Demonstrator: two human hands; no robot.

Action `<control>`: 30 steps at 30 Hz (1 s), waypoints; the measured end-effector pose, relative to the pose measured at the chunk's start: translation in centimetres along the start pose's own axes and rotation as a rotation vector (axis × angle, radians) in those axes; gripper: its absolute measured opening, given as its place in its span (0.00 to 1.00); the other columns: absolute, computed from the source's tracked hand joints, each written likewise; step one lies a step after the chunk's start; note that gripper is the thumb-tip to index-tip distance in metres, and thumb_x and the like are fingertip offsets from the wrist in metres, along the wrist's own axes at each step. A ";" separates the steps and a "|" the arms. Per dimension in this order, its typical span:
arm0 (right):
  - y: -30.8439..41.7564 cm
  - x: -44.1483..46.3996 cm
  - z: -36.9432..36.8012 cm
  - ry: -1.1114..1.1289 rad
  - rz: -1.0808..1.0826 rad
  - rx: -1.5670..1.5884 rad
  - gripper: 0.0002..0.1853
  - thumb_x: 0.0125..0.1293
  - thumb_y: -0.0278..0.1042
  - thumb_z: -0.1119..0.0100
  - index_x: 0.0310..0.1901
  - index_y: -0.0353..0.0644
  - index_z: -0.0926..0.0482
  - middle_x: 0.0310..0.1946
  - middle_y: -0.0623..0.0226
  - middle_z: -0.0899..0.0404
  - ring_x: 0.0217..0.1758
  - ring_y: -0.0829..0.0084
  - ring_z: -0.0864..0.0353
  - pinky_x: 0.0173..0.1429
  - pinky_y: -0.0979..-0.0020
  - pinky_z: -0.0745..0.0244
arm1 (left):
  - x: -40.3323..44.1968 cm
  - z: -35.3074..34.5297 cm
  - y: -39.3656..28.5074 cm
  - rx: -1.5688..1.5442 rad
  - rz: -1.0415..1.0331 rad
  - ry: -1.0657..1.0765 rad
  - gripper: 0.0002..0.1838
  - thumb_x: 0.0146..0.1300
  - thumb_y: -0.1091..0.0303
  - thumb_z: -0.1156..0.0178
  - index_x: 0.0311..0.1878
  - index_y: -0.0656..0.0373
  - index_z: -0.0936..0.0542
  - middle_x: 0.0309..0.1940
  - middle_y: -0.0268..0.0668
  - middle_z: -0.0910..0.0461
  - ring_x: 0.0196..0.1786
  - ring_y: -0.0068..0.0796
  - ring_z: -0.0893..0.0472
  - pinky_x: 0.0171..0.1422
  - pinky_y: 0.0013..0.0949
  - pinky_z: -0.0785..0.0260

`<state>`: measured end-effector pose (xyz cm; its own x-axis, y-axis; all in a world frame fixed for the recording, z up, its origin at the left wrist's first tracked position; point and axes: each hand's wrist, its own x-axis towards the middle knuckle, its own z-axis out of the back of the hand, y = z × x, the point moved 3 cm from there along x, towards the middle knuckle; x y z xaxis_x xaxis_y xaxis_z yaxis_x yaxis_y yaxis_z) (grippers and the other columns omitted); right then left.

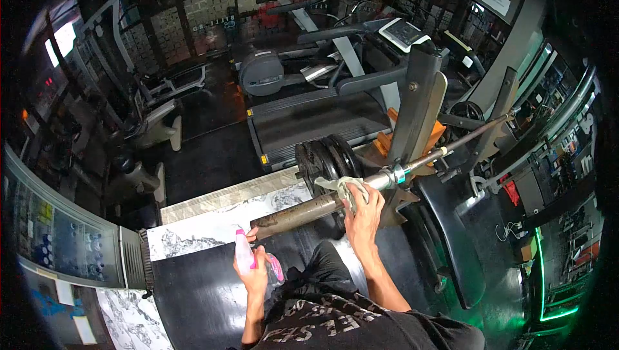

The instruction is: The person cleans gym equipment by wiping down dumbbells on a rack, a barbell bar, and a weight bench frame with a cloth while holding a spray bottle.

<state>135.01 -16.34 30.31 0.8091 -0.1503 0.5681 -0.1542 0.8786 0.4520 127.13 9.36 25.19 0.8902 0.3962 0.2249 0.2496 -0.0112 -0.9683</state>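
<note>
My right hand (pixel 364 213) presses a pale cloth (pixel 340 186) onto the metal sleeve (pixel 313 211) of a barbell, with its fingers wrapped over the cloth. The sleeve looks brown and worn toward its left end, and shinier near the collar (pixel 394 175). Lower left of the sleeve, my left hand (pixel 253 271) grips a spray bottle (pixel 243 250) with a pink top and a pink label. One finger of that hand reaches up close to the sleeve's end; whether it touches cannot be made out.
Black weight plates (pixel 325 160) stand just behind the sleeve. A rack upright (pixel 418 105) and a padded bench (pixel 448 240) are to the right. Behind is a treadmill (pixel 316 121). A glass-front fridge (pixel 64 234) stands at the left.
</note>
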 end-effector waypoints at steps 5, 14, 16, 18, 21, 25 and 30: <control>-1.2 0.1 -0.3 -0.004 0.023 -0.027 0.24 0.56 0.26 0.34 0.56 0.51 0.21 0.53 0.55 0.29 0.57 0.51 0.32 0.60 0.54 0.34 | -0.1 -0.1 0.0 0.006 -0.001 0.011 0.28 0.62 0.87 0.47 0.67 0.65 0.33 0.58 0.46 0.24 0.25 0.17 0.25 0.31 0.22 0.29; 2.8 -0.2 -3.1 0.103 0.196 0.027 0.19 0.53 0.25 0.41 0.48 0.50 0.19 0.49 0.58 0.26 0.51 0.52 0.29 0.52 0.55 0.31 | -0.3 0.6 -0.9 0.009 -0.015 -0.013 0.27 0.64 0.86 0.48 0.68 0.66 0.35 0.58 0.47 0.24 0.25 0.19 0.24 0.30 0.23 0.29; 8.2 -2.6 -4.9 0.326 0.387 0.166 0.16 0.55 0.28 0.40 0.46 0.52 0.18 0.52 0.62 0.24 0.53 0.57 0.28 0.52 0.60 0.31 | -0.2 0.6 -1.4 -0.022 -0.008 -0.031 0.27 0.64 0.86 0.48 0.67 0.66 0.35 0.58 0.47 0.24 0.25 0.19 0.24 0.30 0.23 0.28; 12.6 -4.5 -4.8 0.421 0.562 0.179 0.17 0.53 0.28 0.40 0.46 0.53 0.18 0.52 0.63 0.25 0.50 0.60 0.28 0.51 0.60 0.31 | -0.1 0.7 -2.1 -0.007 -0.039 -0.066 0.26 0.64 0.86 0.48 0.66 0.68 0.35 0.58 0.47 0.24 0.25 0.19 0.24 0.30 0.24 0.28; 12.3 -4.5 -4.6 0.340 0.556 0.313 0.19 0.52 0.27 0.40 0.47 0.55 0.18 0.51 0.65 0.25 0.49 0.61 0.29 0.51 0.61 0.31 | 0.0 1.1 -1.9 0.043 -0.071 -0.086 0.27 0.64 0.86 0.48 0.68 0.68 0.36 0.58 0.47 0.25 0.25 0.19 0.24 0.30 0.24 0.28; 4.9 -1.2 -1.6 0.133 0.347 0.069 0.18 0.49 0.23 0.42 0.43 0.52 0.17 0.42 0.61 0.21 0.43 0.57 0.24 0.48 0.58 0.30 | 0.0 1.9 -1.2 0.124 -0.073 -0.029 0.31 0.65 0.86 0.50 0.71 0.66 0.40 0.59 0.48 0.27 0.25 0.19 0.25 0.30 0.24 0.28; -4.5 2.4 1.9 -0.143 0.040 -0.188 0.26 0.46 0.18 0.41 0.51 0.50 0.19 0.46 0.54 0.24 0.45 0.52 0.28 0.47 0.57 0.31 | -0.2 1.8 -0.8 0.124 -0.074 -0.036 0.32 0.62 0.88 0.48 0.71 0.64 0.37 0.57 0.47 0.24 0.25 0.18 0.25 0.30 0.24 0.29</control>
<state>136.62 -21.51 30.92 0.7138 -0.1643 0.6809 -0.0654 0.9522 0.2983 126.06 10.93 25.71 0.8565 0.4241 0.2940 0.2631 0.1314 -0.9558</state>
